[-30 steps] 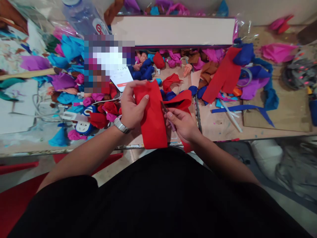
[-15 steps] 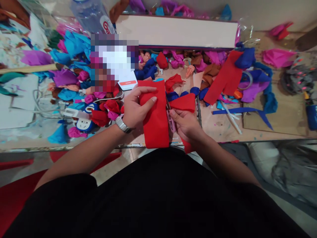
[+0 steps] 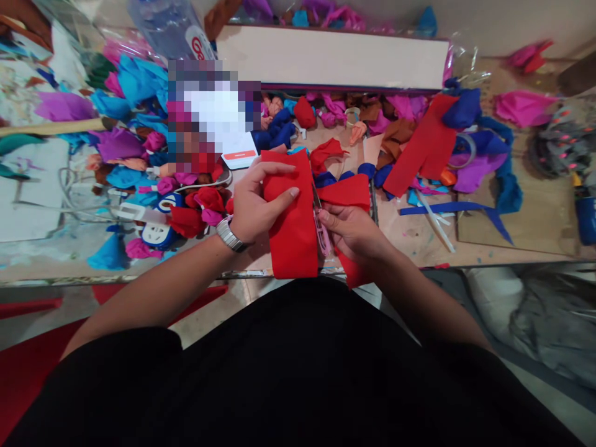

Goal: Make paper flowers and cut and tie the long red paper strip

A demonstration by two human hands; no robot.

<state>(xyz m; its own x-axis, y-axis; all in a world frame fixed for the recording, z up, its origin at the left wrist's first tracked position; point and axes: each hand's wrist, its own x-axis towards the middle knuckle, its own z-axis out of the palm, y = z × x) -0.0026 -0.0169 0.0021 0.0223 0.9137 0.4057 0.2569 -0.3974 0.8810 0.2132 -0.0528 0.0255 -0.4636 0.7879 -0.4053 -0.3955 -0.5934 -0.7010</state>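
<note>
A wide red strip of soft sheet, crepe paper or cloth (image 3: 292, 239), hangs over the table's front edge before me. My left hand (image 3: 261, 198) grips it from the left, thumb and index finger on top; the other fingers are partly hidden. Scissors with pink handles (image 3: 323, 241) are in my right hand (image 3: 351, 230), pointing away from me along the strip's right edge. Their blades lie close together there. A narrower red piece (image 3: 347, 191) spreads right beyond the blades, and another red end hangs below my right hand.
A smartphone (image 3: 239, 152) lies ahead, partly pixelated, near a plastic bottle (image 3: 170, 28). A long pale box (image 3: 333, 57) spans the back. Bunched colored pieces and a power strip (image 3: 158, 233) crowd the left. At right are a tape roll (image 3: 468, 149), another red strip (image 3: 419, 149) and cardboard (image 3: 526, 230).
My right hand and the scissors have shifted slightly right and down. The narrower red piece has moved a little right. My left hand stays nearly in place on the strip.
</note>
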